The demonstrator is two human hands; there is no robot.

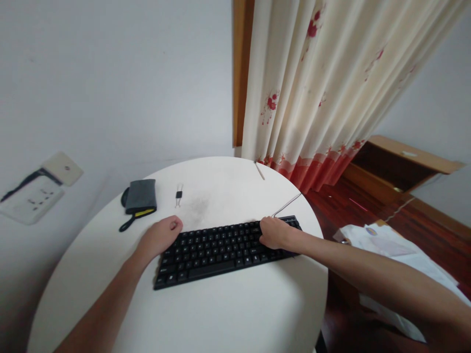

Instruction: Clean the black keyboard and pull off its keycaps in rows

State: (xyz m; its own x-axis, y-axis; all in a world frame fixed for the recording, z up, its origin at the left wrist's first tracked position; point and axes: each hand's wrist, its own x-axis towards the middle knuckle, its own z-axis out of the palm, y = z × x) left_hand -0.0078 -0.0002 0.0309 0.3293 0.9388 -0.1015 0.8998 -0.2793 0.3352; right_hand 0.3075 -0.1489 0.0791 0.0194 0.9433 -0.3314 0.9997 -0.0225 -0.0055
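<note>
A: Where is the keyboard?

B: The long black plastic keyboard (217, 252) lies on the round white surface (206, 318), slightly askew, its right end set farther back than its left.

A: And the hands?

B: The left hand (161, 235) is at the keyboard's back left corner, fingers curled closed into a fist. I see nothing in it, though I can't tell whether it presses on that corner. The right hand (275, 233) is over the keys near the other end, fingers bent downward. Their tips are hidden, so I can't tell how far open they are or whether they have hold of anything.

A: Which step is this?

B: I'd judge it to be handling the keyboard, with a hand placed towards each end.

A: What would the next move call for?

B: Steady, even control of both ends, I think, and care with the thin pale cable (287, 205) behind the right hand.

A: Anything else close?

B: A small black metal binder clip (179, 194) is behind the left hand, and a dark grey fabric pouch with yellow lining (143, 196) is farther left. Both look untouched.
</note>
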